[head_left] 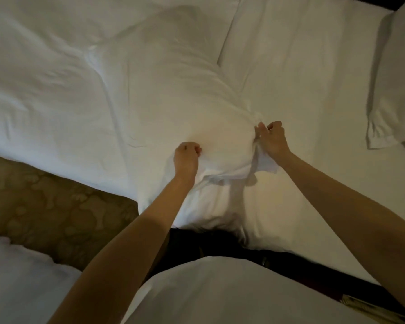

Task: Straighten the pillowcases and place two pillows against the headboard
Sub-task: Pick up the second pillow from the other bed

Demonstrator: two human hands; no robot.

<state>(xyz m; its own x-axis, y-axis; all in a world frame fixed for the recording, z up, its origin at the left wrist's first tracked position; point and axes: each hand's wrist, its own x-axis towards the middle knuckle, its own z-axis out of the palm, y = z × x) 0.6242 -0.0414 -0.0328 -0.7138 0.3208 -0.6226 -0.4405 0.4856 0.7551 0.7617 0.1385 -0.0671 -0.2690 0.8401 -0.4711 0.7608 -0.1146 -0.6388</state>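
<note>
A white pillow in a white pillowcase lies lengthways across the white bed, its open end toward me. My left hand is closed on the pillowcase fabric at the near left corner. My right hand pinches the bunched pillowcase edge at the near right corner, with a loose flap hanging below it. A second white pillow lies at the right edge of the view, partly cut off. The headboard is not in view.
A rumpled white duvet covers the left part of the bed. Patterned brown carpet shows at lower left beside the bed's edge. More white bedding lies at the bottom left. My white top fills the bottom centre.
</note>
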